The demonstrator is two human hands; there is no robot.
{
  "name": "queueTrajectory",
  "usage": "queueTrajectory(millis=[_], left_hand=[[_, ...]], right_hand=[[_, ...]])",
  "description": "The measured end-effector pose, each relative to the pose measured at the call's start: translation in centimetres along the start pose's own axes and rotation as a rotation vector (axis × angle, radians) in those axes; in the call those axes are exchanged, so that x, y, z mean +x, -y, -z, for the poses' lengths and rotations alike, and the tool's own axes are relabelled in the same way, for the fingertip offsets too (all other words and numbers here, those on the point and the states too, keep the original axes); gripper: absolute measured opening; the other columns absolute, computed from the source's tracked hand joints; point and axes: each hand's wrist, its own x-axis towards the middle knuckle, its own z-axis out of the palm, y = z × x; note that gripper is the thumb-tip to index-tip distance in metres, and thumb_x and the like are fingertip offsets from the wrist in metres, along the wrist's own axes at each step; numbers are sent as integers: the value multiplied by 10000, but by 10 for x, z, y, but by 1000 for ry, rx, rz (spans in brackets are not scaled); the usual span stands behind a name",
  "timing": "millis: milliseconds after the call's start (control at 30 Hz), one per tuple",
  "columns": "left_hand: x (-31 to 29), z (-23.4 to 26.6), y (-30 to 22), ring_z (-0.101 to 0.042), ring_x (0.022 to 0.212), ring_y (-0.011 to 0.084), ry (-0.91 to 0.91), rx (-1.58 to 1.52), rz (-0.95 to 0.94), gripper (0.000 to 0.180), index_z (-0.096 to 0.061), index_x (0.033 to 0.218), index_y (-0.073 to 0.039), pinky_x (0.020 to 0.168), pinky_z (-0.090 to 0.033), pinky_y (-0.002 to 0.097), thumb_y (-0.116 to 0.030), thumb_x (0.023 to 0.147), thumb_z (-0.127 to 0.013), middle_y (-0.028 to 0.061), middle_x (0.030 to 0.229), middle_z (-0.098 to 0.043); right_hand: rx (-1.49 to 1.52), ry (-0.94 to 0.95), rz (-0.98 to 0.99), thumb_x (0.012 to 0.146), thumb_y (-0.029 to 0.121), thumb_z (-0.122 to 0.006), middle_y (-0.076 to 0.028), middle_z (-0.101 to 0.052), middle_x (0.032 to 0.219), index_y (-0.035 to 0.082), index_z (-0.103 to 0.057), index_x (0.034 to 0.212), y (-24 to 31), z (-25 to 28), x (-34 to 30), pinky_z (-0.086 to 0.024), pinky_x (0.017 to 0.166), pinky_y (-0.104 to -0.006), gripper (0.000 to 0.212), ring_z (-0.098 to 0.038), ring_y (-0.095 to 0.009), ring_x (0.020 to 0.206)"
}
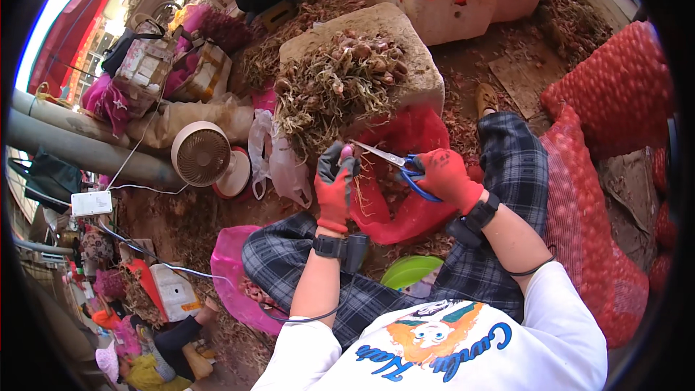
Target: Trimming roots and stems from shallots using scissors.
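Observation:
My left hand (335, 192), in a red and dark glove, pinches a small shallot (347, 151) with thin dry stalks hanging below. My right hand (450, 179), in a red glove, is closed around the blue handles of scissors (413, 173). Their blades point left, with the tips close to the shallot; I cannot tell whether they touch it. Just beyond my hands, a heap of dried shallots (340, 76) with stalks lies on a worn foam block (428, 83). A red mesh bag (394, 228) lies open beneath my hands, between my legs.
Full red mesh sacks (579, 224) stand at my right. To the left are a fan (199, 153), a white plastic bag (279, 163), a pink bag (230, 271) and a cable (159, 264). A green bowl (410, 272) sits near my lap. Foam boxes (441, 11) stand ahead; other people sit at lower left.

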Motion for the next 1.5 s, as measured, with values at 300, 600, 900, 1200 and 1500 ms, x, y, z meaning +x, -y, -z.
queueTrajectory(millis=[300, 600, 900, 1200, 1500], left_hand=[[-8, -11, -10, -610, 789, 99, 51, -23, 286, 174, -601, 1047, -2, 694, -500, 222, -84, 893, -604, 52, 920, -652], [-28, -19, 12, -606, 867, 111, 79, 217, 261, 230, -570, 1087, 19, 782, -509, 250, -2, 861, -605, 48, 981, -636], [-22, -29, 6, -619, 861, 121, 45, -14, 252, 229, -563, 1104, 25, 784, -529, 263, -77, 901, -595, 75, 983, -634], [-20, -16, 10, -602, 845, 98, 85, -176, 411, 215, -582, 1103, -36, 744, -499, 223, -122, 908, -595, 23, 997, -624], [5, 26, 10, -626, 875, 129, -40, -747, 603, 169, -607, 1064, -68, 739, -542, 207, -145, 923, -552, 31, 1003, -644]], right_hand=[[754, -90, 11, 733, 399, -742, -113, -648, 782, 69, -636, 926, 9, 6, 5, -468, 649, -347, 397, -625, -262, 705], [522, -123, 72, 756, 329, -691, -158, -662, 815, 53, -655, 924, 18, -28, 13, -497, 704, -382, 325, -638, -334, 783], [991, -101, -230, 746, 229, -694, -107, -657, 742, 11, -638, 875, -10, -44, 27, -496, 659, -331, 260, -631, -202, 668], [803, -6, -96, 774, 315, -700, -121, -650, 755, 11, -618, 863, 8, -21, 21, -488, 632, -338, 327, -627, -203, 682], [-24, -66, 91, 740, 704, -532, -116, -596, 972, 32, -566, 1035, 18, -22, -1, -412, 787, -387, 734, -588, -265, 929]])
